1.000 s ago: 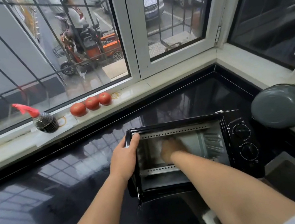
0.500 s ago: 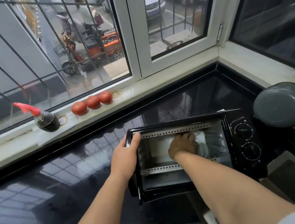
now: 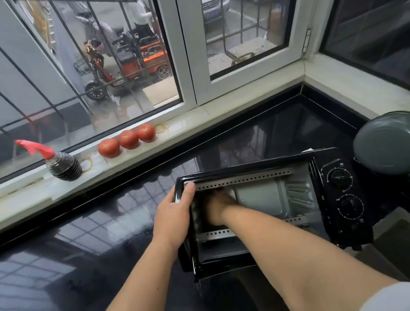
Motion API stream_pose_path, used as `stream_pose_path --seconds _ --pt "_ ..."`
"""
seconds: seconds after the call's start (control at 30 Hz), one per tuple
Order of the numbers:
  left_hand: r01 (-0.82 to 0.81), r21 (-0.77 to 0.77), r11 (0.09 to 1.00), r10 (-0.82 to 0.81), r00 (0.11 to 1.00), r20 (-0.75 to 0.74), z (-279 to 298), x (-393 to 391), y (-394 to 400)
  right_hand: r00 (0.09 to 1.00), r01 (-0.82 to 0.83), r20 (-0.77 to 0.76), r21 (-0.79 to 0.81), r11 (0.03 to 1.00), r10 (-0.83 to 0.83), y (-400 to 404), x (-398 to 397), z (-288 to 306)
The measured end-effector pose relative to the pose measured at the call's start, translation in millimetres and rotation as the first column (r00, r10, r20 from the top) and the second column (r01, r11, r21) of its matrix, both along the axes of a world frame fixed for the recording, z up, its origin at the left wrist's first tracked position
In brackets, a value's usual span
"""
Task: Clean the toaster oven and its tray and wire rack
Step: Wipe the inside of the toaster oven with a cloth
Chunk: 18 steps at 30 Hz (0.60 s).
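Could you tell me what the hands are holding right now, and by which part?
The left hand grips the oven by its front frame's upper left corner. The right hand is inside; whether it holds anything cannot be told.

A single wide-angle camera sits on the person's head and looks forward and down over the black desk into a window corner. Both forearms enter from the bottom edge, so the view is close. The toaster oven lies just right of centre, near the lens, with its open front facing the camera. Beyond it the windowsill and barred window fill the upper half, bent by the lens.
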<state>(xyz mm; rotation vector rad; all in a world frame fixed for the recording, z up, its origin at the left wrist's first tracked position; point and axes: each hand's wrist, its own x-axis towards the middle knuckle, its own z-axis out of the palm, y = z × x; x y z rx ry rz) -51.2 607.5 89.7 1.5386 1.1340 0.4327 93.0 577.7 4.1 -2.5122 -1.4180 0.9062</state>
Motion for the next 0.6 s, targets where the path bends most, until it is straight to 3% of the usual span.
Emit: stream_pose_path --seconds 0.07,0.17,0.4,0.6 --pt "-0.002 0.0 1.0 0.002 1.0 -0.004 0 1 1 0.999 -0.034 -0.009 0.012 0.999 0.034 -5 3 -1" --pt "0.001 -0.01 1.0 -0.001 1.0 -0.003 -1 3 3 0.99 -0.012 -0.143 -0.018 1.0 0.009 -9 8 -7" --pt "0.012 0.012 1.0 -0.012 1.0 -0.01 -2 1 0 0.966 -0.237 -0.185 -0.332 0.913 0.183 -5 14 -15" --pt "0.008 0.024 1.0 -0.008 1.0 -0.014 -1 2 2 0.956 -0.246 -0.242 -0.355 0.902 0.165 5 17 -4"
